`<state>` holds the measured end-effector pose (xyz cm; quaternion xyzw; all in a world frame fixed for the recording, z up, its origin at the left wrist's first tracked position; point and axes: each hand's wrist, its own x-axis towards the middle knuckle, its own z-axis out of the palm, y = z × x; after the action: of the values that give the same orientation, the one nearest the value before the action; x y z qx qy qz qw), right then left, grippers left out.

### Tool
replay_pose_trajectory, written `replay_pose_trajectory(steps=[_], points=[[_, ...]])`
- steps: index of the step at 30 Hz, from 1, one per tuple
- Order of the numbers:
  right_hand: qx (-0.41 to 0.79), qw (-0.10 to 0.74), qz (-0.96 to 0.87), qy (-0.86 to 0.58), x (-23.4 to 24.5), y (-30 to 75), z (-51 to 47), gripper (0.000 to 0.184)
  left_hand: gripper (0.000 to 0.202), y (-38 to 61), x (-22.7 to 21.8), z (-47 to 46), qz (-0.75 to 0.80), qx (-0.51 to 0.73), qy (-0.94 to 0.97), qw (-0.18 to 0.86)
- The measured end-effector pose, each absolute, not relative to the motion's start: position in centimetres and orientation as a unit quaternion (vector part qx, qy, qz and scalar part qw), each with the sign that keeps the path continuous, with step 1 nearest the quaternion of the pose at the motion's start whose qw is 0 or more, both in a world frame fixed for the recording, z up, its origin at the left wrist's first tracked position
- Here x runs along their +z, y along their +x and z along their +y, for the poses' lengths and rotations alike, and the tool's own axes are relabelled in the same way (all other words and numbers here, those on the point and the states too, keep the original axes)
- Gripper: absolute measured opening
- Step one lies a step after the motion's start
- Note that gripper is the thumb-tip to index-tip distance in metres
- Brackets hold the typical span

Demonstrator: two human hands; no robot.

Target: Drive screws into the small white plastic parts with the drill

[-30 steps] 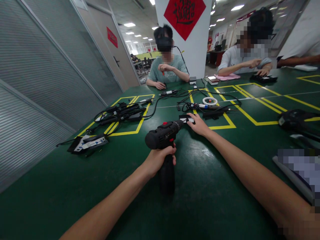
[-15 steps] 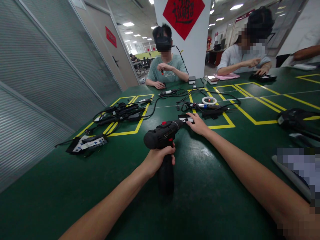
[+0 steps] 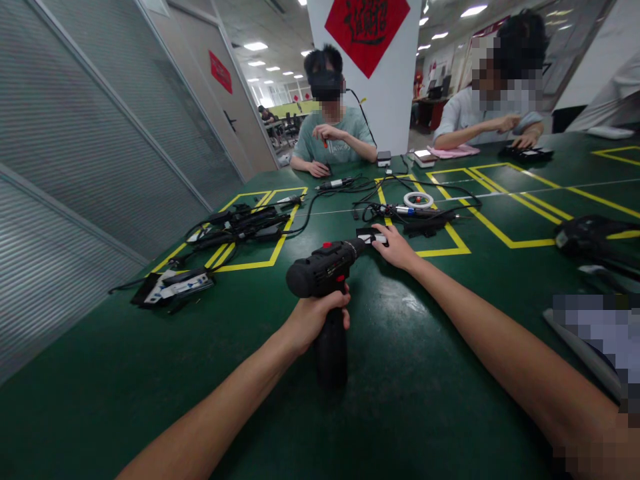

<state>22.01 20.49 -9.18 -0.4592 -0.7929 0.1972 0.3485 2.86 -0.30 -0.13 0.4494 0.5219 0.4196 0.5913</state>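
Note:
A black cordless drill [image 3: 320, 267] with red buttons stands upright on the green table, its chuck pointing away to the right. My left hand [image 3: 320, 317] is wrapped around the drill's grip. Just beyond the chuck lies a small black-and-white flat piece [image 3: 371, 236], and my right hand [image 3: 393, 248] has its fingers closed on the right end of it. The drill's tip reaches the near left side of this piece; whether they touch I cannot tell.
Black tools and cables [image 3: 245, 223] lie in a heap at the left, near a black-and-white packet [image 3: 173, 287]. Past my right hand are more cables and a white ring [image 3: 419, 201]. A black device [image 3: 590, 237] lies at the right. Two people sit across the green table [image 3: 240, 393].
Almost nothing differs. The drill and both my hands keep their places; the view has shifted very slightly.

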Motion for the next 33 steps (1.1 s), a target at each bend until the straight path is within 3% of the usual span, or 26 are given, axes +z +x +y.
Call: replay_pose_trajectory(steps=[33], points=[[0.187, 0.348, -0.795, -0.461, -9.51, 21.95, 20.71, 0.053, 0.019, 2.92, -0.06, -0.35, 0.523, 0.42, 0.445, 0.593]])
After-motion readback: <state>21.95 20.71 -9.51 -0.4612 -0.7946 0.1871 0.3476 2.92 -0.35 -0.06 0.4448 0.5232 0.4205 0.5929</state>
